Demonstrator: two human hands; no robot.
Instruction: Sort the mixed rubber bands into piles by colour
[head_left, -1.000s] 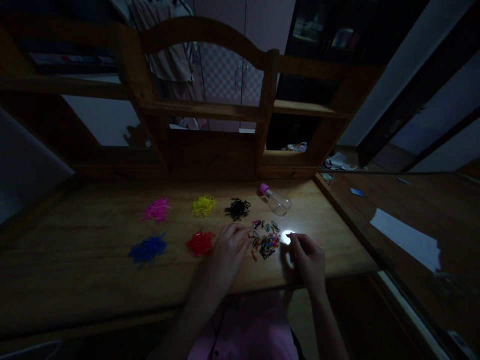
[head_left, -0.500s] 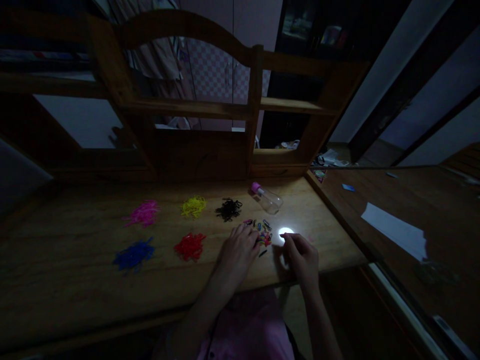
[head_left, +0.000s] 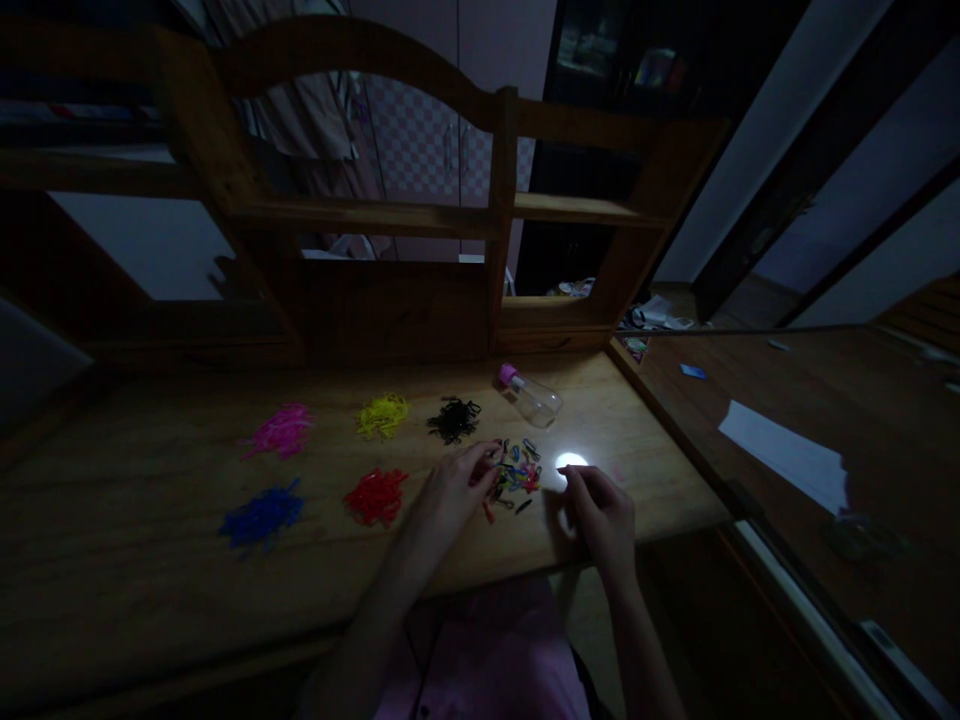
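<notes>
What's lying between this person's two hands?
In the head view, a mixed-colour pile of small loops lies between the left hand and the right hand, plus a bright patch of light.

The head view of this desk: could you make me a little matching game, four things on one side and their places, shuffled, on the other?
Things
1. clear bottle with a pink cap
2. heap of thin blue bands
3. heap of small mixed-colour bands
4. long white paper sheet

Places
A. between the left hand and the right hand
B. on the brown surface to the right of the desk
C. lying on its side, right of the heap of thin black bands
D. leftmost, just below the heap of thin pink bands in the picture

Pairs: 1-C, 2-D, 3-A, 4-B
</notes>
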